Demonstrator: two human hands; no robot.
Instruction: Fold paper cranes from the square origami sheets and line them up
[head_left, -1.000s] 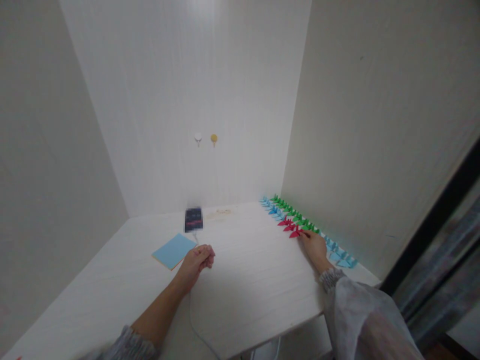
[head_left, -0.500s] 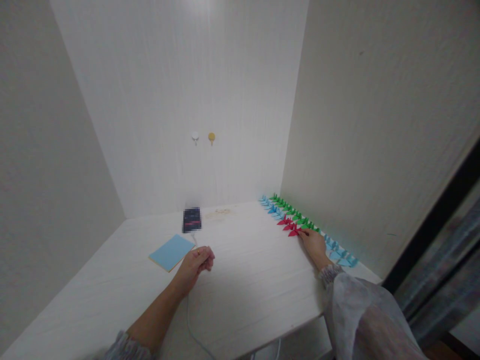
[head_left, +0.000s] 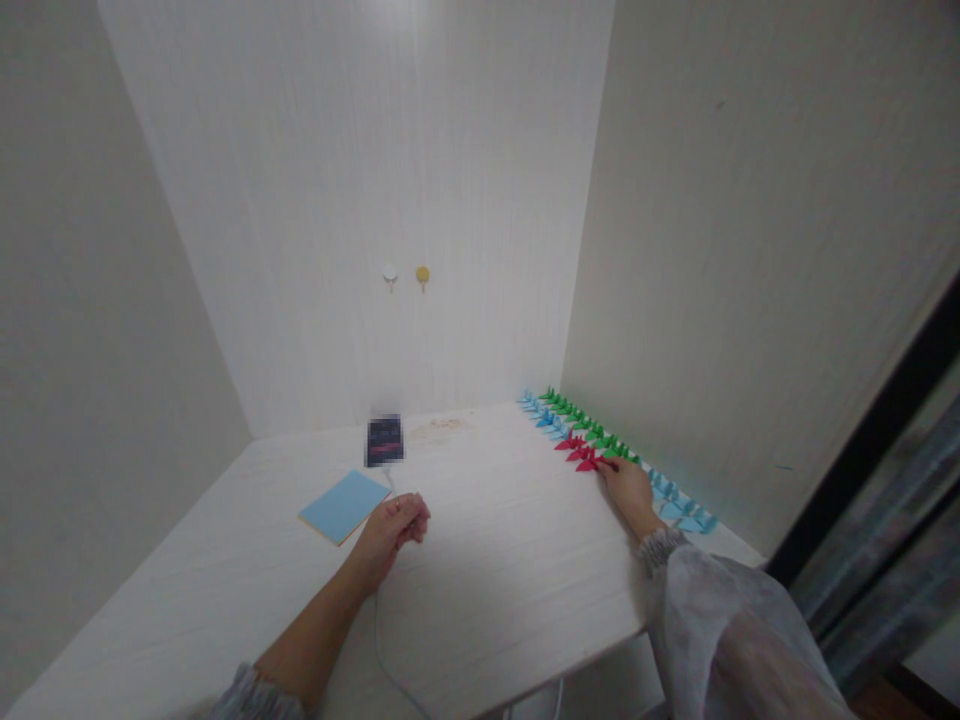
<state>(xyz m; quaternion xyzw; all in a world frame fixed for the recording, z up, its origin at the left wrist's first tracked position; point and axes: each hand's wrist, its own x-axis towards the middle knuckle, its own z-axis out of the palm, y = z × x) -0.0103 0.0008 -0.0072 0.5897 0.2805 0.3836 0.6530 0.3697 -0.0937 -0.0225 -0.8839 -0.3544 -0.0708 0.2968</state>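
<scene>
My right hand (head_left: 628, 488) rests on the white table (head_left: 487, 570) near the right wall, its fingertips pinched on the nearest red paper crane (head_left: 589, 462). Two more red cranes (head_left: 570, 444) sit just beyond it. Rows of green cranes (head_left: 592, 430) and blue cranes (head_left: 541, 414) run along the wall, and light blue cranes (head_left: 682, 512) lie right of my hand. My left hand (head_left: 390, 530) lies mid-table with fingers loosely curled, nothing visible in it, just right of a stack of light blue paper squares (head_left: 343, 505).
A dark phone (head_left: 385, 440) lies behind the paper stack, with a white cable (head_left: 379, 640) running from it past my left wrist and over the table's front edge. Two small hooks (head_left: 406, 275) are on the back wall. Walls enclose three sides.
The view has shifted slightly; both hands stay where they were, the right one still at the nearest red crane.
</scene>
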